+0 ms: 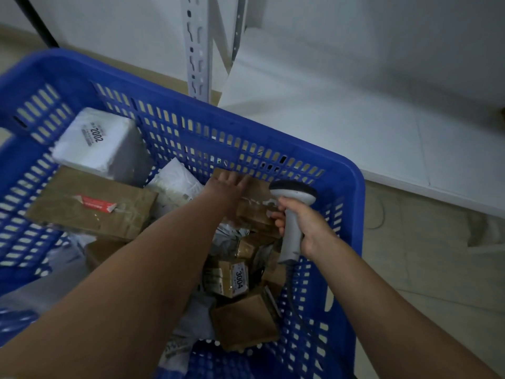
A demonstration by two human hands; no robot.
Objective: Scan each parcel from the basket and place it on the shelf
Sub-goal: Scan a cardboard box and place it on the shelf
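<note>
Your left hand lies palm-down on a brown taped cardboard parcel at the far side of the blue slotted plastic basket. The fingers look stretched flat over the parcel's top toward its far edge, with no closed grip visible, though blur makes this soft. Your right hand is wrapped round the handle of a white handheld barcode scanner, head pointing down at the same parcel and just beside your left hand. The basket is well loaded: a white wrapped block parcel labelled 2002 in the far left corner, a flat brown cardboard parcel with red tape in front of it, a white plastic mailer bag, a small brown box labelled 3004, a plain brown box nearest you, and more grey bags underneath. The white metal shelf board beyond the basket shows no parcel on the part in view. My judgement: you're early in the task, this parcel is being picked and is not yet lifted or shelved, and most of the load is left.
</note>
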